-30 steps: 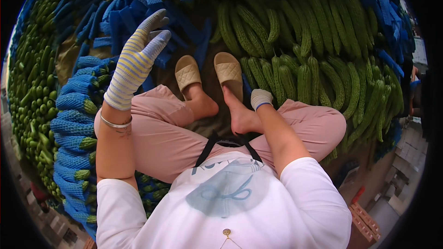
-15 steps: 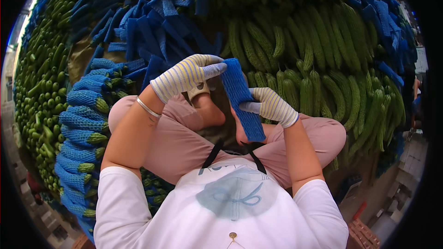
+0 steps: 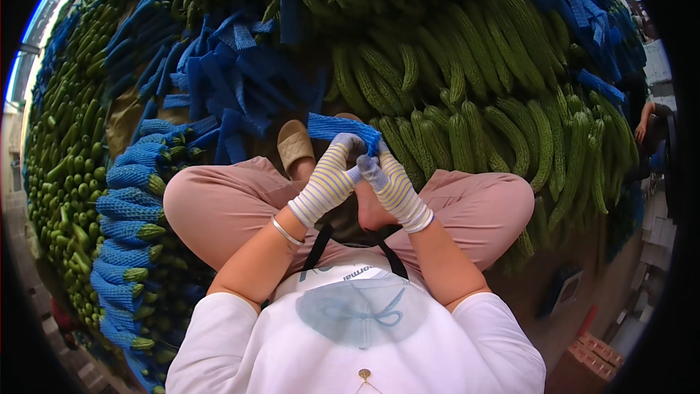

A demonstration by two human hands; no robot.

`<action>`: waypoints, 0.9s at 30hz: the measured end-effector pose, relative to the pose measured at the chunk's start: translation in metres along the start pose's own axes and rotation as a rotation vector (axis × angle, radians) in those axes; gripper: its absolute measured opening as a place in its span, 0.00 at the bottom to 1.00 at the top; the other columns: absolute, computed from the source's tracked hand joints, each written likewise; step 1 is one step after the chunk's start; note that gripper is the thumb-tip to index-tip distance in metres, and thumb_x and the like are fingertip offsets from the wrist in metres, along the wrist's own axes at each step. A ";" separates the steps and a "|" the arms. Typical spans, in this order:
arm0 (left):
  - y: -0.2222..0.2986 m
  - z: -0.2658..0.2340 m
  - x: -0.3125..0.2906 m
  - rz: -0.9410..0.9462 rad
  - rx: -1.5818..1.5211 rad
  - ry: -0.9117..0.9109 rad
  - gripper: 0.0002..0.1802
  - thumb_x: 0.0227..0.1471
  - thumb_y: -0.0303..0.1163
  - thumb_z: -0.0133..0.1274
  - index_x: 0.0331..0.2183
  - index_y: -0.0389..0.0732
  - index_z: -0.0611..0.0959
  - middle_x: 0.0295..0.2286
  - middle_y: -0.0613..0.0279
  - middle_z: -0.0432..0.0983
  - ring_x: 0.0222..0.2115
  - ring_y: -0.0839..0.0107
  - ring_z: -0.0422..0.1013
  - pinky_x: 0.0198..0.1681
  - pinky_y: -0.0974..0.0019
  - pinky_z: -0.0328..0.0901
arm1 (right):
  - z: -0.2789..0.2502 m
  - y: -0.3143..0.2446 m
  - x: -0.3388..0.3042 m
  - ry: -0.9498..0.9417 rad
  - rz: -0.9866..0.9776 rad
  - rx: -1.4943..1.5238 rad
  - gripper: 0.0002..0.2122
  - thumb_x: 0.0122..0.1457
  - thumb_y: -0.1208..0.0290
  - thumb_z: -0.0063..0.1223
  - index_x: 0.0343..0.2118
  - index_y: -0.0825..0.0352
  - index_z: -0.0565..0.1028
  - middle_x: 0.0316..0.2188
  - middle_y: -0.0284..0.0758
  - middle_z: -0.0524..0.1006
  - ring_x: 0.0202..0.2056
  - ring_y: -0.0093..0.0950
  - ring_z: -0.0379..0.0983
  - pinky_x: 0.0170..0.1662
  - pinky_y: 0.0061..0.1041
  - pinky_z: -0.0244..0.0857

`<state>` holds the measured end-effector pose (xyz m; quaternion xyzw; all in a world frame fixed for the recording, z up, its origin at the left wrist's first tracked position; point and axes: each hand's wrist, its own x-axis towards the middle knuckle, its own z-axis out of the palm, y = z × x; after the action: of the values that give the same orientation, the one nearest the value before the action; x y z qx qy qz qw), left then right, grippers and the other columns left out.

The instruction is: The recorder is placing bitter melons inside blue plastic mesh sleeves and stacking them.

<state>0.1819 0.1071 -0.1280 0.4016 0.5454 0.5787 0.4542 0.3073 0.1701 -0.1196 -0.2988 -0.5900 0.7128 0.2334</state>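
A flat blue foam net sleeve (image 3: 332, 127) points away to the left from my two gloved hands, above my crossed legs. My left hand (image 3: 332, 179), in a striped knit glove, has its fingers closed at the near right end of the sleeve. Against it, my right hand (image 3: 394, 186) grips the same end, its fingers curled round the bunched edge. The two hands touch, and their fingertips partly hide the sleeve's opening. No gourd shows inside the sleeve.
Long green bitter gourds (image 3: 503, 135) lie in rows ahead and to the right. Loose blue sleeves (image 3: 237, 76) are heaped ahead to the left. Gourds in blue sleeves (image 3: 127, 208) line my left side, with smaller green vegetables (image 3: 62, 197) beyond. A person's hand (image 3: 642, 131) shows far right.
My hands have come together at one end of the blue foam net sleeve. It has swung from nearly upright to lying sideways, pointing left.
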 end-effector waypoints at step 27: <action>0.052 0.043 -0.015 0.585 0.556 -0.294 0.19 0.40 0.20 0.56 0.40 0.38 0.77 0.40 0.51 0.73 0.41 0.53 0.70 0.49 0.58 0.62 | -0.028 0.047 0.005 0.216 0.287 0.218 0.08 0.59 0.68 0.44 0.33 0.66 0.73 0.23 0.31 0.74 0.25 0.20 0.70 0.31 0.22 0.66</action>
<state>0.2229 0.1050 -0.0720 0.7247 0.4732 0.4507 0.2186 0.3244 0.1845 -0.1696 -0.4272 -0.4323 0.7624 0.2222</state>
